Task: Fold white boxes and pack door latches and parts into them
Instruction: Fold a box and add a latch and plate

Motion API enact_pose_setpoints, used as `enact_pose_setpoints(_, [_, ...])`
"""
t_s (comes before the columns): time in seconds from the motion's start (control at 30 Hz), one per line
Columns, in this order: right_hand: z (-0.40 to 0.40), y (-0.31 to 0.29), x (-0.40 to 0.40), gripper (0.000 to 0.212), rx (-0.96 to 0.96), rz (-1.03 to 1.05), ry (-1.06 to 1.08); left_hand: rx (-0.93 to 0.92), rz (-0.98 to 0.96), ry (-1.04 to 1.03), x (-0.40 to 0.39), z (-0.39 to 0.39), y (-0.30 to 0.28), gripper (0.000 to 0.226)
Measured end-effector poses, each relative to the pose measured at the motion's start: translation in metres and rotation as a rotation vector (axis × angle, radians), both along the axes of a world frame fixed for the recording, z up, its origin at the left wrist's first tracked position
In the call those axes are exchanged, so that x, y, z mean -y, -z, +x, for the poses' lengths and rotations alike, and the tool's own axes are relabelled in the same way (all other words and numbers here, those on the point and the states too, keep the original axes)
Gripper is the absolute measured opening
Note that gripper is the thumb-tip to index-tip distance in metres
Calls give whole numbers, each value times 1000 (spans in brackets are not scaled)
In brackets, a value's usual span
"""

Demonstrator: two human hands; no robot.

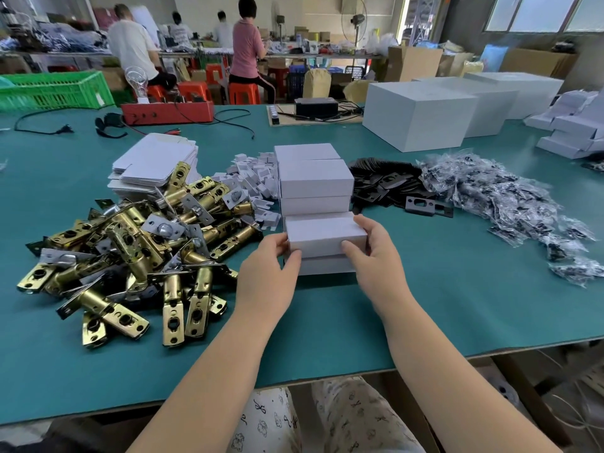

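Observation:
A closed white box (322, 235) sits atop another white box at the near end of a row of stacked white boxes (313, 178) on the green table (425, 305). My left hand (271, 266) grips its left end, thumb on the front face. My right hand (372, 253) grips its right end, fingers over the top edge. A heap of brass door latches (130, 256) lies to the left. Flat white box blanks (153, 165) are stacked behind the latches. Small white card inserts (251, 178) lie between the latches and the boxes.
Black strike plates (392, 188) and bagged screws (510, 204) lie to the right. Large white cartons (421, 112) stand at the back right, folded boxes (575, 129) beyond. A red box (168, 112), cables and a green crate (55, 89) sit at the far edge. People work behind.

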State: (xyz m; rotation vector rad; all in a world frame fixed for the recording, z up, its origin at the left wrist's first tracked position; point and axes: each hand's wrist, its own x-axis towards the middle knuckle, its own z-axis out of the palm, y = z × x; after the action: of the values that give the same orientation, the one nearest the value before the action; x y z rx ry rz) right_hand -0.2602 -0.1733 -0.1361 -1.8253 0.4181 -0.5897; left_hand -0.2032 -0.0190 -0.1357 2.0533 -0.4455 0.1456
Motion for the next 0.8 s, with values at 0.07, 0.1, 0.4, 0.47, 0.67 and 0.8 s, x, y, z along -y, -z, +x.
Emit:
enact_pose_setpoints(0.07, [0,1,-1,47,-22,2,7,7,22,-16,1,0,1,33])
enact_pose_setpoints(0.1, [0,1,-1,47,-20,7,8,5,29,-24,1,0,1,33])
enact_pose_setpoints(0.4, [-4,0,-4,40,33,95,-27,-98,-52,-40,-2,0,2,30])
enact_pose_setpoints(0.47, [-4,-1,-5,40,36,127,-33,-145,-77,-31,-4,2,2,26])
enact_pose_setpoints(0.67, [0,-15,-15,32,225,4,93,-299,-126,-17,-12,20,-25,35])
enact_pose_setpoints(0.8, [22,-57,-28,30,254,-112,-70,-231,-118,-9,-23,55,-68,30])
